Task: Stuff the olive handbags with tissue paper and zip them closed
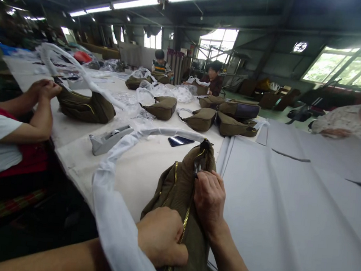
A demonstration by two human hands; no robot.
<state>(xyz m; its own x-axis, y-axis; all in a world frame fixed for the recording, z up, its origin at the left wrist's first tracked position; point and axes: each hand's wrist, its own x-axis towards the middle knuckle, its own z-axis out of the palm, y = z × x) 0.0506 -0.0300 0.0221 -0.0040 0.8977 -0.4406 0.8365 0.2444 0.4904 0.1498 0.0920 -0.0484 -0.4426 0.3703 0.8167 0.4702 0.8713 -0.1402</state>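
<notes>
An olive-brown handbag (180, 191) with gold zips lies lengthwise on the white table in front of me. Its long strap (108, 188) is wrapped in white paper and arches out to the left. My left hand (162, 238) is closed against the bag beside the lower stretch of the gold zip (186, 219); its fingertips are hidden. Further up, the fingers of my right hand (209, 196) pinch the bag's edge at the zip opening, where dark lining shows. Whether they also hold the zip pull is hidden.
A grey tape dispenser (110, 139) and a dark phone (180, 141) lie beyond the strap. Several similar handbags (162, 108) stand farther back. At left, a co-worker's hands (46, 89) hold another bag (87, 107). White sheets (289, 197) cover the right side.
</notes>
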